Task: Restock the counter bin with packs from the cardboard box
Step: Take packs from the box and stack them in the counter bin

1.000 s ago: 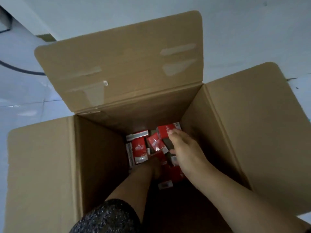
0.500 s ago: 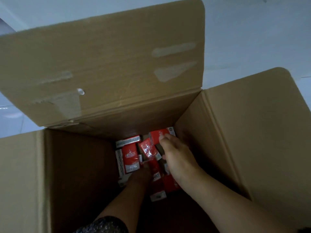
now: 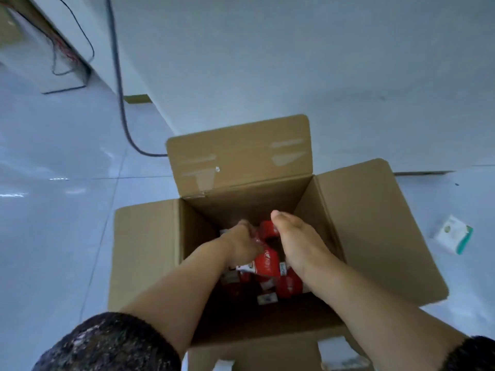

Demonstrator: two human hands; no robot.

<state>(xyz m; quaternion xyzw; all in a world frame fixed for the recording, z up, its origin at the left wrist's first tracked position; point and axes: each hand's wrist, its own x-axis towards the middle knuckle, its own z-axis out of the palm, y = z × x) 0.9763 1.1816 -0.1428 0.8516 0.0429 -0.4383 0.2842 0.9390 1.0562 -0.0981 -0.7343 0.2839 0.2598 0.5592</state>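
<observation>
An open cardboard box (image 3: 361, 223) stands on the floor with its flaps folded out. Several red-and-white packs (image 3: 288, 286) lie loose at its bottom. Both my hands are inside the box, raised above the pile. My left hand (image 3: 241, 247) and my right hand (image 3: 300, 242) face each other and clamp a small bunch of red packs (image 3: 266, 261) between them. Their fingers are hidden behind the packs and the backs of the hands. The counter bin is not in view.
The box sits on pale glossy floor tiles beside a white wall. A dark cable (image 3: 119, 84) runs down the wall to the floor behind the box. A small white-and-green packet (image 3: 454, 234) lies on the floor to the right.
My head has risen and the view has pulled back from the box. Both hands have come up from the bottom, bringing a bunch of red packs held between them.
</observation>
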